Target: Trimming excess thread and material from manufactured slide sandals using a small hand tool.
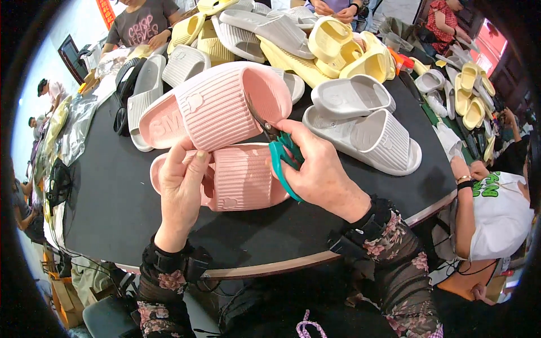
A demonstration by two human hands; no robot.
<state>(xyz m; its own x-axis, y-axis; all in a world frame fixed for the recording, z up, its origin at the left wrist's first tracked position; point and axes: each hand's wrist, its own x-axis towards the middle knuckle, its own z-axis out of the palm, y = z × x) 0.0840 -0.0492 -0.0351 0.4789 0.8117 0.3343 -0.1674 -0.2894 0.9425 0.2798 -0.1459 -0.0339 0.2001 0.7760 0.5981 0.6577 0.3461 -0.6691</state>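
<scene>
A pink slide sandal (217, 107) with a ribbed strap is tilted up over the table, its side edge gripped by my left hand (183, 180) between thumb and fingers. Teal-handled scissors (284, 163) are in my right hand (324, 174), fingers wrapped round the handles. Their blades reach into the foot opening of that sandal, against the inner edge of its strap; whether they touch it I cannot tell. Below, a second pink slide sandal (248, 177) lies on the black table (107, 203), partly hidden by my left hand.
Two grey slides (375, 132) lie right of my hands. A heap of grey and yellow slides (329, 48) covers the far side. Across the table a person in a dark shirt (143, 25) works; another in a white shirt (499, 208) sits at right. The table's near edge (270, 267) curves.
</scene>
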